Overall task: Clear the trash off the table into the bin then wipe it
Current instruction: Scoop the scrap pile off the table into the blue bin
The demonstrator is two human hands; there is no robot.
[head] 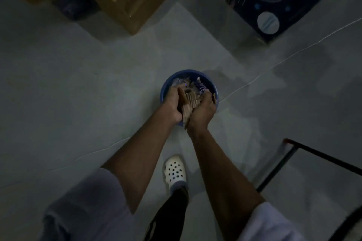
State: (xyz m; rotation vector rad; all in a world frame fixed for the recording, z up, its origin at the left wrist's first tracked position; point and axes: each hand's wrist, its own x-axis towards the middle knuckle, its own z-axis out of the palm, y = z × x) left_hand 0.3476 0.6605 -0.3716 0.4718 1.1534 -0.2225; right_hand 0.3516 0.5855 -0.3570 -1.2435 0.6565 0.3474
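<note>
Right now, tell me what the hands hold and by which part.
A brown cardboard wad, squeezed by its sides between left hand and right hand, above the blue bin.

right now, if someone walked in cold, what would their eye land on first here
Dead centre, the left hand and right hand squeeze a wad of brown corrugated cardboard between them over a round blue bin on the grey floor. Next come the dark fan box at top right and the white clog below the bin.

smooth blue plastic bin [166, 86], ridged brown cardboard scraps [191, 101], matt grey floor [78, 84], perforated white rubbery clog [174, 170]
</note>
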